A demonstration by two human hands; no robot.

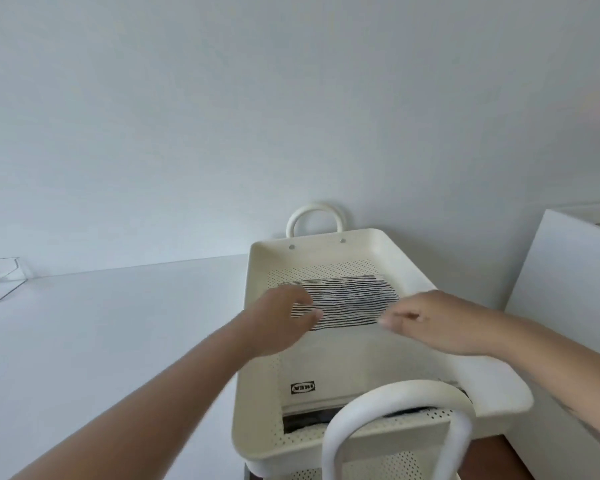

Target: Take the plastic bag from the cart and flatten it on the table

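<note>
Bench (101, 341) fills the left side of my view, white and bare near the cart (257, 306), which stands just beside its right edge. I take the cart as my landmark. Its top tray is cream, with a dotted floor and one loop handle at the far end and one at the near end.

Inside this tray lies the plastic bag (347, 362). It is clear, with a printed logo near the near handle, and something striped in black and white shows at its far part; I cannot tell if the stripes are inside the bag or under it. The long axis of the bag runs from the near handle to the far handle, so along the tray.

My left hand (281, 320) is over the left rim of the cart, and my right hand (433, 320) is over its right side. Both hang above the middle of the bag, one at each long edge, about equally near. The fingers of both hands are loosely curled and a little apart, pinching nothing; whether the tips touch the plastic I cannot tell, because of blur.

I judge the bag is not yet lifted. It lies below and between the hands, and the bench waits to the left of the cart.
</note>
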